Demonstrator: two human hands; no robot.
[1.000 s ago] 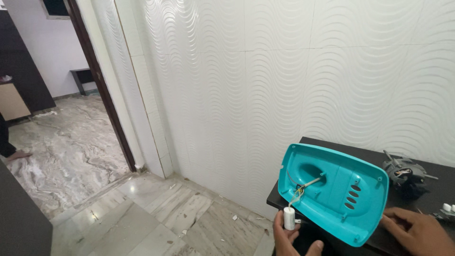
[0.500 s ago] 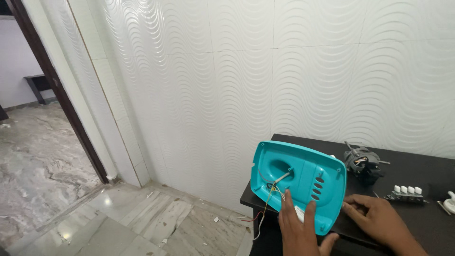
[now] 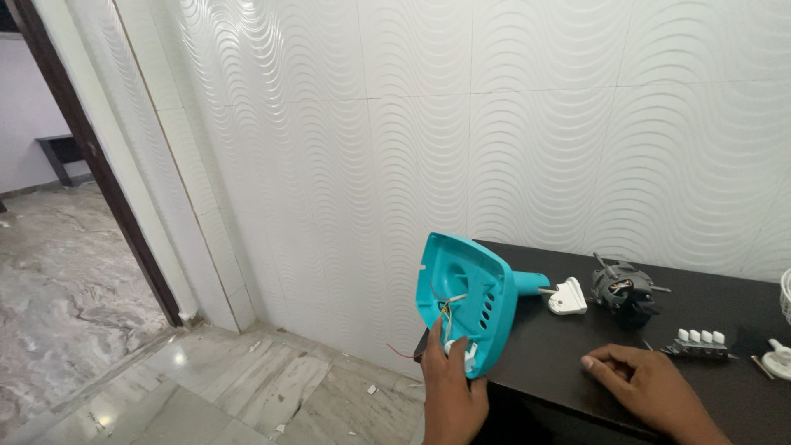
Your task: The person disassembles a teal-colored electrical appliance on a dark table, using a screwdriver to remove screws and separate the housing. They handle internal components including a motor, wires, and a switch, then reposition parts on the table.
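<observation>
Carefully, the left hand should grip the teal fan base firmly, minding its loose wires; the right hand rests half-curled, empty, on the tabletop.

My left hand grips a teal base shell of smooth, slightly glossy plastic at lower centre. My right hand rests on the dark, matt table top. Right of centre, the motor looks like dull grey metal. The floor tiles at lower left are polished, shiny marble.
</observation>
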